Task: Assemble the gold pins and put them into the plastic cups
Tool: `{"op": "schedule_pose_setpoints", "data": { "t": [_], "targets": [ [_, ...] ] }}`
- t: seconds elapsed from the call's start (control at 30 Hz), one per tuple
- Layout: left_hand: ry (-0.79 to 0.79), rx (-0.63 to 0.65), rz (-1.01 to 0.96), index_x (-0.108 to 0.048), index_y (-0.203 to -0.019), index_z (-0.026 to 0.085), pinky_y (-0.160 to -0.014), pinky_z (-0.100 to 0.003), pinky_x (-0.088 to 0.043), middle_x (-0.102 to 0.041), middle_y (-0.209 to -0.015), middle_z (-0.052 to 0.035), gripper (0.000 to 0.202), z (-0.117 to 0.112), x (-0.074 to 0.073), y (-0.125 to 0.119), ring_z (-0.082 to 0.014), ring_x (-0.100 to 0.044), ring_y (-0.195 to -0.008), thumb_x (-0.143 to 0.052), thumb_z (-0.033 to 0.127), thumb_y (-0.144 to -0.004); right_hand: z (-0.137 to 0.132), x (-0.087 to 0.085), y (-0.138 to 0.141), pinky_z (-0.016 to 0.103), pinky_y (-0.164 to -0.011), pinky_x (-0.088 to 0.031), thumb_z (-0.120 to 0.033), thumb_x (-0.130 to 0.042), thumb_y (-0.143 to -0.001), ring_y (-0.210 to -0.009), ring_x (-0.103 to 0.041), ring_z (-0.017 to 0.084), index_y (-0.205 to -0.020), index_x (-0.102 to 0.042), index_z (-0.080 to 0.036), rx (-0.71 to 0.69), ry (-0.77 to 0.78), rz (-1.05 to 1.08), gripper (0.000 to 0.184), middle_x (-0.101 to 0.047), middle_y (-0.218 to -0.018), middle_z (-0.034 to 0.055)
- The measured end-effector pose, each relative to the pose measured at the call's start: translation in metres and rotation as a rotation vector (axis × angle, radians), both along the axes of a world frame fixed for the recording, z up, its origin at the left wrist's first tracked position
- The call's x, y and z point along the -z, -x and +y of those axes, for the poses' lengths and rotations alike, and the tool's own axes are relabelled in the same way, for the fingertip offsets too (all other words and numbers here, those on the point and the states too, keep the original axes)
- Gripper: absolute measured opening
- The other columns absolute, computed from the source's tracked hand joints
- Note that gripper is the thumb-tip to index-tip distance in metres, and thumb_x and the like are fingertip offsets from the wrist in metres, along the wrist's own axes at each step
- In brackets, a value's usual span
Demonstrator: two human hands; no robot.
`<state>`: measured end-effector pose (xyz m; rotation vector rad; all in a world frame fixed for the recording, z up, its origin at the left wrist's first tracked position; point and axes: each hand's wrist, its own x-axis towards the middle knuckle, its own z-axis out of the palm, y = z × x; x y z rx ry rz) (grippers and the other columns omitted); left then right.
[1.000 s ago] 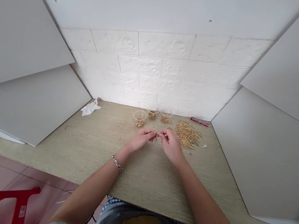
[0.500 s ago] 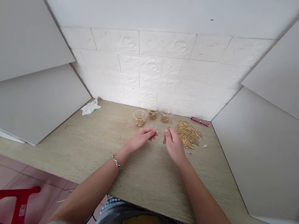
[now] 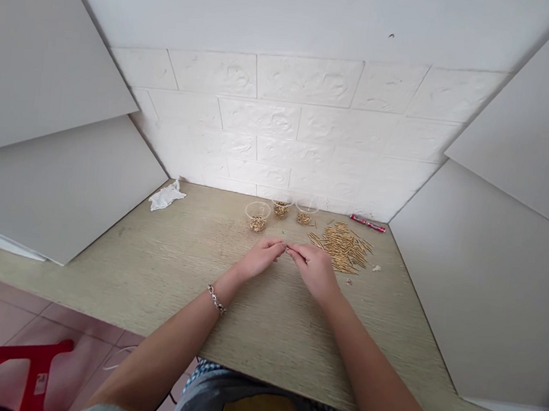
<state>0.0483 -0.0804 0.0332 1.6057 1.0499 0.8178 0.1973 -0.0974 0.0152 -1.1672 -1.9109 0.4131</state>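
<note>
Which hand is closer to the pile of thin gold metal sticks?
Right. The right hand is at the near left edge of the pile of thin gold metal sticks; the left hand is farther left, past the right hand.

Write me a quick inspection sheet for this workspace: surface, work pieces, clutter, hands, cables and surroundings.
Surface: table with a wood-grain look; fine specks left of the middle.
Work pieces: pile of gold-coloured sticks at right; three clear cups near the wall, holding small gold-coloured pieces.
Clutter: crumpled white tissue back left; red tube back right.
Hands: left hand and right hand over the table, fingertips close together; anything held is too small to tell.
Cables: thin white cord low at left, apparently on the floor.
Surroundings: white brick-pattern wall behind, grey panels both sides.
</note>
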Motion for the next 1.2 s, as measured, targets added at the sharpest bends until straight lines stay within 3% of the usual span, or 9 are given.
{"op": "schedule_pose_setpoints", "data": {
  "t": [0.2,0.5,0.83,1.03,1.2],
  "targets": [
    [0.009,0.032,-0.061,-0.040,-0.057,0.016,-0.056,-0.023,-0.031,-0.036,-0.056,0.0035,0.038,0.002,0.007,-0.003,-0.0092,-0.034,-0.057,-0.040,0.049,-0.077,0.000,0.000,0.000,0.031,-0.071,-0.044,-0.025,-0.043,-0.084,-0.078,-0.058,0.018,-0.086,-0.065,-0.022,0.016,-0.015,-0.044,0.022,-0.066,-0.086,0.0046],
    [0.098,-0.010,-0.208,-0.045,-0.061,0.015,-0.058,-0.023,-0.032,-0.038,-0.057,0.0031,0.036,0.003,0.011,-0.007,-0.0086,-0.035,-0.058,-0.049,0.049,-0.072,-0.002,-0.003,0.002,0.028,-0.066,-0.042,-0.022,-0.042,-0.082,-0.073,-0.055,0.017,-0.081,-0.063,-0.020,0.056,-0.041,-0.034,0.020,-0.063,-0.079,0.0045],
    [0.215,-0.051,-0.447,-0.037,-0.055,0.016,-0.061,-0.023,-0.033,-0.036,-0.057,0.0040,0.036,-0.001,0.009,-0.015,-0.0069,-0.035,-0.057,-0.052,0.045,-0.070,-0.003,-0.008,0.007,0.027,-0.064,-0.041,-0.023,-0.041,-0.082,-0.070,-0.054,0.017,-0.076,-0.061,-0.020,0.098,-0.090,-0.026,0.021,-0.061,-0.074,0.0047],
    [0.060,-0.086,-0.221,-0.040,-0.055,0.016,-0.055,-0.024,-0.029,-0.036,-0.053,0.0038,0.038,0.003,0.012,-0.009,-0.0080,-0.034,-0.053,-0.046,0.049,-0.074,-0.002,-0.006,0.002,0.027,-0.065,-0.040,-0.028,-0.043,-0.083,-0.070,-0.056,0.016,-0.075,-0.061,-0.021,0.062,-0.027,0.007,0.021,-0.064,-0.077,0.0036],
    [0.034,-0.112,-0.212,-0.046,-0.061,0.015,-0.057,-0.024,-0.032,-0.042,-0.057,0.0019,0.037,0.005,0.012,-0.005,-0.0089,-0.039,-0.057,-0.044,0.049,-0.076,-0.001,-0.004,-0.004,0.025,-0.053,-0.032,-0.038,-0.040,-0.085,-0.053,-0.046,0.013,-0.058,-0.050,-0.020,0.150,0.059,0.027,0.034,-0.053,-0.055,0.0000]
  ]
}}
